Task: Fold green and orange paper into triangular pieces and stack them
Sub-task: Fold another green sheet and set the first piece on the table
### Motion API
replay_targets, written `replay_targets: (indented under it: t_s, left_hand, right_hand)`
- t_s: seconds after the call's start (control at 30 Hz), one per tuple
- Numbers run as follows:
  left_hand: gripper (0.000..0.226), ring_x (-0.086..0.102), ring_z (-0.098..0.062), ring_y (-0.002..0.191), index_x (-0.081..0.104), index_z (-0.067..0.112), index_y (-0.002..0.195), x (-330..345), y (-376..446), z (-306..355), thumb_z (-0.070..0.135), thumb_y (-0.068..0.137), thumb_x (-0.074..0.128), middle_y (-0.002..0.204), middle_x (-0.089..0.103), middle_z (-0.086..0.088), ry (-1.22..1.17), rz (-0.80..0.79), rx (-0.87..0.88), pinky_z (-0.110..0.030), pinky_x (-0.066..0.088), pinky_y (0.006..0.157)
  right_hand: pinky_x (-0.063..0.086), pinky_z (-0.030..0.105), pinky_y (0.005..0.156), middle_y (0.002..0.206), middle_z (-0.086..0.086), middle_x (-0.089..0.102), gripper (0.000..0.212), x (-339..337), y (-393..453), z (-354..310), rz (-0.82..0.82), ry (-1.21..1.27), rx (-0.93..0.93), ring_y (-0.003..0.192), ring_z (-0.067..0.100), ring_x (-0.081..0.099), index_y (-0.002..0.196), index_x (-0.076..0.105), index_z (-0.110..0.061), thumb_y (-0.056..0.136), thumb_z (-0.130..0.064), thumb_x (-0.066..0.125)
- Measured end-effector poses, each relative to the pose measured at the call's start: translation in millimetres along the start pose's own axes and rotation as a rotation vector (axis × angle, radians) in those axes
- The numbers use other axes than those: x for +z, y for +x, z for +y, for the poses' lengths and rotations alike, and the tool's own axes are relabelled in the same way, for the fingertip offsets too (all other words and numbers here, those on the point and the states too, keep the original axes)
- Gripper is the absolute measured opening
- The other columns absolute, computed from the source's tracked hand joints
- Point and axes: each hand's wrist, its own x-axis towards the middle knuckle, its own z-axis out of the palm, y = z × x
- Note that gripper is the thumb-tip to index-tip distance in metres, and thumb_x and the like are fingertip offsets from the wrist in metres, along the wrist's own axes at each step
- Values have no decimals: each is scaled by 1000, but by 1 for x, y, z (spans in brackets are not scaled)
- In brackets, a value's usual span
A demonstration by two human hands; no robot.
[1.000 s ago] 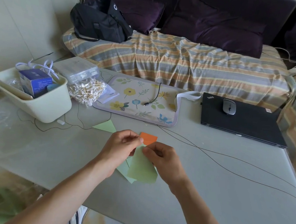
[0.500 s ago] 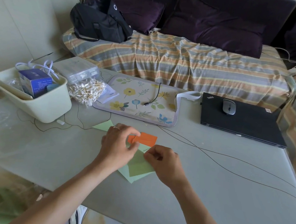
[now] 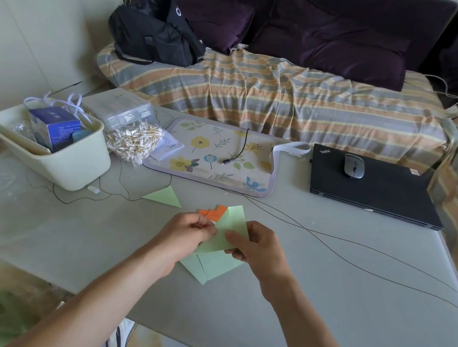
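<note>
A light green sheet of paper is lifted off the grey table, tilted up. My left hand pinches its left edge and my right hand pinches its right side. Under my hands more green sheets lie flat on the table. Just behind the held sheet, orange paper shows, partly hidden by it. A folded green triangle lies alone to the left, behind my left hand.
A cream bin with a blue box stands at the left, a bag of cotton swabs beside it. A floral mat lies behind the papers. A closed black laptop with a mouse sits right. Thin cables cross the table.
Both hands have raised a green sheet off the pile and turned it upright; half a second ago they were low on the table, the left one at the orange paper.
</note>
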Motion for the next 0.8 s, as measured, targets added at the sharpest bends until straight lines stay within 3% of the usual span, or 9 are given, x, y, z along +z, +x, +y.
replay_targets:
  t_s: [0.1,0.3,0.5,0.8]
  left_hand:
    - [5,56,-7,55,74,11,92,-2,-2,4,15,90,70,66,64,6,-4,-42,-41,-13,38,50]
    - [1,59,-12,63,73,11,88,-3,0,7,12,89,73,70,65,5,-159,7,19,-32,55,77]
    - [2,59,-16,66,72,9,90,-4,0,9,10,89,71,72,65,-1,-233,11,5,-26,56,70]
    - [13,64,-19,67,65,12,80,-4,3,9,8,92,66,75,70,-7,-445,46,-84,-28,55,67]
  right_hand:
    - [54,24,66,81,8,73,8,-1,0,0,-16,0,-4,63,14,66,97,68,-4,90,-7,71]
    - [51,34,74,78,6,70,7,-1,-1,-2,-126,-33,-19,66,16,61,96,69,-3,89,-5,69]
    - [50,32,72,76,3,69,5,-1,-4,-4,-157,-33,-37,68,15,60,95,69,-3,90,-4,68]
    - [50,26,69,75,3,66,1,0,-4,-8,-68,91,-34,65,14,56,91,68,-5,91,-5,68]
